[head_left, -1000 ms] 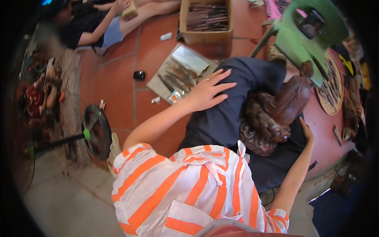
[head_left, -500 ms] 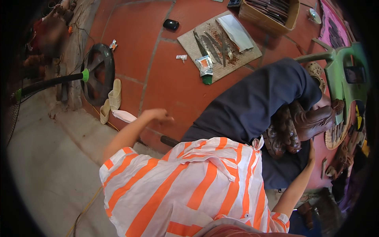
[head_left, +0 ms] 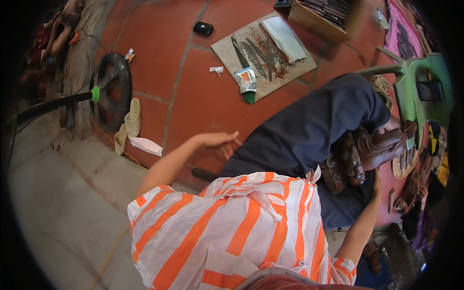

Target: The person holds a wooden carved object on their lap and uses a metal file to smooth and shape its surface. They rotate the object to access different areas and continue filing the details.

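Note:
My left hand hovers beside my dark-trousered thigh, fingers stretched out and slightly apart, holding nothing. A glossy dark brown carved wooden figure rests across my lap, between my legs. Against its near right side lies my right hand. The fingers there run up to the carving's edge and are mostly hidden, so I cannot tell whether they grip it.
Ahead on the red tiles, a mat bears several dark blades, white paper and a foil packet. Slippers and a black wheel-like base stand left. A green plastic chair is at right; a cardboard box stands beyond.
My left hand has moved right, closer to my thigh, and its fingers have stretched out. My right hand stays by the carving. The whole view has shifted slightly.

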Demonstrator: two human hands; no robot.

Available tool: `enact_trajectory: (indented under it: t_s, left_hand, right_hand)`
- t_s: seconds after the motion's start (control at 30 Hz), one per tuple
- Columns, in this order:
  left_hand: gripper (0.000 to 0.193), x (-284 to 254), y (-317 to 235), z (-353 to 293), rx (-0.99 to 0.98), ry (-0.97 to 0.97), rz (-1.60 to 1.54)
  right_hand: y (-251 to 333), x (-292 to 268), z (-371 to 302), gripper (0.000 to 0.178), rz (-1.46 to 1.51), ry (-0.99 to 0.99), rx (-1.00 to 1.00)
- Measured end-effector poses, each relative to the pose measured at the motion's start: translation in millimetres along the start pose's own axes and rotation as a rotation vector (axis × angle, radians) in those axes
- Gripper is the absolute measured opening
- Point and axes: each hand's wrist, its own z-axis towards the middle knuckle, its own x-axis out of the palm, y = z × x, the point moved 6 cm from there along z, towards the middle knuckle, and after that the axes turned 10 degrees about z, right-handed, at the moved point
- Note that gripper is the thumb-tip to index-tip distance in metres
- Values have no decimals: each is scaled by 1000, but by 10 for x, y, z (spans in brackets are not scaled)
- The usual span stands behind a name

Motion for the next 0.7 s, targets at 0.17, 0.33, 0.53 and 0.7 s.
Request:
enact_trajectory:
  t_s: [0.17,0.33,0.53,0.7]
  left_hand:
    - [47,-985,-812,120,370,-698,395]
    - [50,-1403,-1392,283,380,-1144,817]
    - [93,-1399,-1596,526,253,-1274,1055]
    - [83,-1427,-1513,494,152,-1336,1179]
  right_hand:
    - [19,85,-5,59,40,8,-1]
    - [-67,-28,44,62,-52,-202,-155]
    - [-196,-176,168,67,-141,-259,-117]
    - [-167,-116,245,73,-183,-272,-48]
